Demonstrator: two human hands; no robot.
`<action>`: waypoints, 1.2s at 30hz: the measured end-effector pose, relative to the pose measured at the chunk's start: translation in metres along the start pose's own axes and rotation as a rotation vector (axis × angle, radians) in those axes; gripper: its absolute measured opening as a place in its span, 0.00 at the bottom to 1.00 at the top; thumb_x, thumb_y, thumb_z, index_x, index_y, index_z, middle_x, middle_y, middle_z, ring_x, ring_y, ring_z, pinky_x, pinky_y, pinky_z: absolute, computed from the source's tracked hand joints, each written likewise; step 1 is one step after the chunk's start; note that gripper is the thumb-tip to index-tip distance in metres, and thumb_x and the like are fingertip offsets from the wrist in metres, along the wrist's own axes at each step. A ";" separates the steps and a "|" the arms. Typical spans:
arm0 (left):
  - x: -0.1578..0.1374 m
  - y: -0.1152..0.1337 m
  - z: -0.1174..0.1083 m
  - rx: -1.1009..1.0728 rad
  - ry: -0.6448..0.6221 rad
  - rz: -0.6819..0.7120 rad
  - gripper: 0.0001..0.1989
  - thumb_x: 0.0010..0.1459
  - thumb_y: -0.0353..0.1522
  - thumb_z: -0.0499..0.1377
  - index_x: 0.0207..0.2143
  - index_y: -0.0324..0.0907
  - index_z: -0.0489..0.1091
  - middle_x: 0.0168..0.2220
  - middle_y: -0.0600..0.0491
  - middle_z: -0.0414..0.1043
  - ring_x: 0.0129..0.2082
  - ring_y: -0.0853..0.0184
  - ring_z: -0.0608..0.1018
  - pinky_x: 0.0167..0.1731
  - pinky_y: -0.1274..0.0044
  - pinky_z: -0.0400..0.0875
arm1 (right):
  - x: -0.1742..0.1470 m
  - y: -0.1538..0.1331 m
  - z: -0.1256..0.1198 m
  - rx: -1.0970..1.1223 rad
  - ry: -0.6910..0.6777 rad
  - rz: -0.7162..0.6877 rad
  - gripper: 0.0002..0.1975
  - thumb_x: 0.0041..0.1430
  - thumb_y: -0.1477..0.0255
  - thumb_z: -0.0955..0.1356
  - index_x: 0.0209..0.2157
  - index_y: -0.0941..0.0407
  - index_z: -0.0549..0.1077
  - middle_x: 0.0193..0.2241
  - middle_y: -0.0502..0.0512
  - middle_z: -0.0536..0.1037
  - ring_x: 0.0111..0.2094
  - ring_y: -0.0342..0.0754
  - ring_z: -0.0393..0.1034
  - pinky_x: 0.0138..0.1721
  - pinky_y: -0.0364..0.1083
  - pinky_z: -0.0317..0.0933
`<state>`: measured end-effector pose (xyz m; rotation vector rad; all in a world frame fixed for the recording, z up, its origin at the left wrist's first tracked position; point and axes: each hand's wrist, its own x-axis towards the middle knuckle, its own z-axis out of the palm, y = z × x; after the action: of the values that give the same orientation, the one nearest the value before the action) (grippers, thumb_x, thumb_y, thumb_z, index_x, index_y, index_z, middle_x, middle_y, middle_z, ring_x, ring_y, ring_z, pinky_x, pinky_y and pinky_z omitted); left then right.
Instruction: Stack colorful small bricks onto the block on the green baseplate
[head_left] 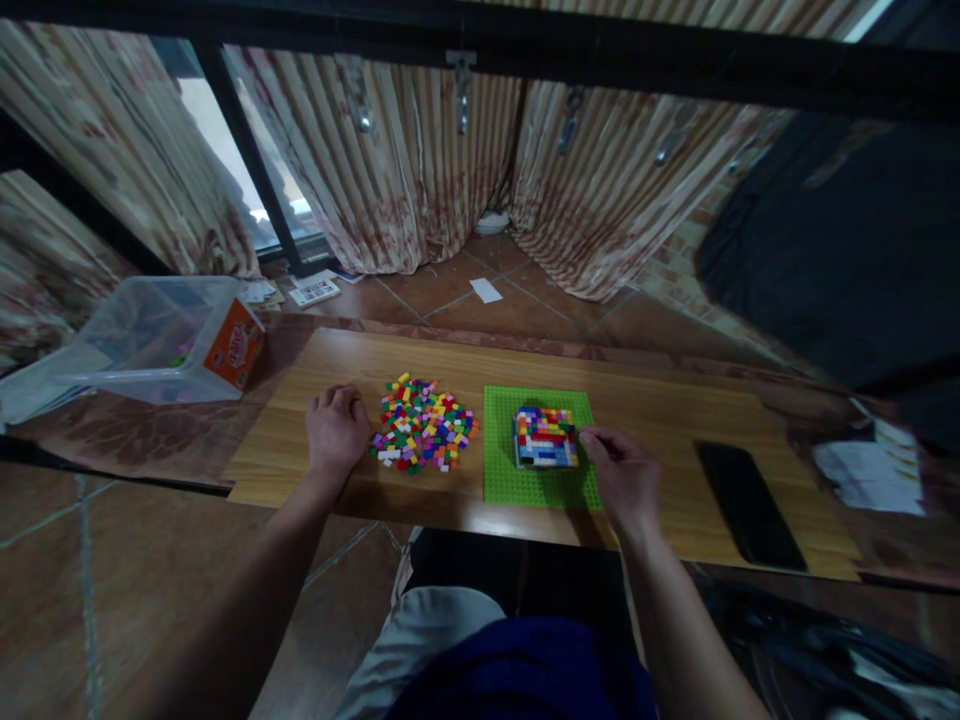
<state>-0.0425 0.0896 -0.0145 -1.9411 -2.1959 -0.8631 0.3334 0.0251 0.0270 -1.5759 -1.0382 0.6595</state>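
On the wooden board, my left hand (338, 428) rests with its fingers curled in, just left of a loose pile of small coloured building bricks (424, 425). No brick shows in it. Right of the pile lies a green studded baseplate (501, 480). A low block structure (547, 437) of several bright colours, built in stacked layers, stands at its middle. My right hand (621, 470) is at the structure's right side, thumb and fingertips pinched together close to its edge. Whatever the fingertips hold, if anything, is too small to make out.
A clear plastic bin (161, 335) with an orange label stands at the left. A black phone (750, 505) lies on the board at the right, with crumpled white paper (870, 470) beyond it. A dark metal bar (525, 45) crosses the top, before striped curtains (390, 160).
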 end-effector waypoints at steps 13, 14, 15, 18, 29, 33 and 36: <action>0.000 0.001 -0.001 0.004 -0.007 -0.007 0.13 0.59 0.31 0.50 0.40 0.38 0.73 0.43 0.41 0.75 0.46 0.51 0.74 0.50 0.61 0.65 | 0.007 0.005 0.007 -0.146 -0.071 -0.056 0.15 0.50 0.59 0.71 0.32 0.56 0.81 0.32 0.57 0.83 0.32 0.52 0.75 0.36 0.50 0.67; -0.001 0.001 -0.001 0.002 -0.009 -0.007 0.13 0.58 0.31 0.50 0.40 0.38 0.72 0.43 0.41 0.75 0.46 0.51 0.74 0.50 0.60 0.65 | 0.007 0.005 0.007 -0.161 -0.069 -0.059 0.15 0.50 0.59 0.71 0.32 0.56 0.81 0.32 0.57 0.83 0.32 0.52 0.75 0.37 0.50 0.67; -0.001 0.001 -0.001 -0.002 -0.011 -0.008 0.13 0.59 0.31 0.50 0.40 0.38 0.72 0.43 0.41 0.75 0.46 0.51 0.74 0.50 0.60 0.65 | 0.008 0.005 0.007 -0.172 -0.066 -0.063 0.15 0.50 0.59 0.71 0.32 0.56 0.81 0.32 0.58 0.83 0.32 0.52 0.75 0.37 0.50 0.67; -0.001 0.002 -0.001 -0.012 -0.013 -0.009 0.13 0.59 0.31 0.50 0.40 0.39 0.72 0.43 0.41 0.74 0.47 0.52 0.73 0.51 0.60 0.65 | 0.008 0.004 0.006 -0.179 -0.071 -0.075 0.15 0.51 0.59 0.71 0.33 0.56 0.81 0.31 0.57 0.83 0.31 0.52 0.75 0.35 0.49 0.67; -0.001 0.001 0.000 -0.016 -0.016 -0.013 0.12 0.59 0.31 0.50 0.38 0.40 0.72 0.43 0.41 0.74 0.47 0.52 0.73 0.51 0.61 0.64 | 0.011 0.010 0.006 -0.108 -0.052 -0.014 0.14 0.49 0.62 0.72 0.33 0.57 0.79 0.29 0.56 0.82 0.29 0.50 0.75 0.34 0.49 0.67; -0.001 0.002 -0.001 -0.021 -0.020 -0.018 0.12 0.58 0.31 0.50 0.39 0.39 0.72 0.43 0.41 0.74 0.47 0.52 0.73 0.51 0.61 0.64 | 0.014 0.010 0.009 -0.025 -0.038 0.048 0.13 0.45 0.63 0.73 0.31 0.57 0.79 0.27 0.55 0.81 0.27 0.49 0.74 0.32 0.47 0.68; -0.001 0.002 -0.002 -0.013 -0.025 -0.009 0.12 0.59 0.31 0.50 0.39 0.38 0.72 0.43 0.41 0.74 0.47 0.52 0.73 0.50 0.60 0.64 | 0.015 0.008 0.011 0.060 -0.007 0.106 0.13 0.41 0.64 0.74 0.29 0.57 0.78 0.25 0.54 0.81 0.26 0.47 0.74 0.30 0.47 0.68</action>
<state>-0.0409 0.0879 -0.0129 -1.9595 -2.2203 -0.8606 0.3330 0.0433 0.0181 -1.5851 -0.9363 0.7622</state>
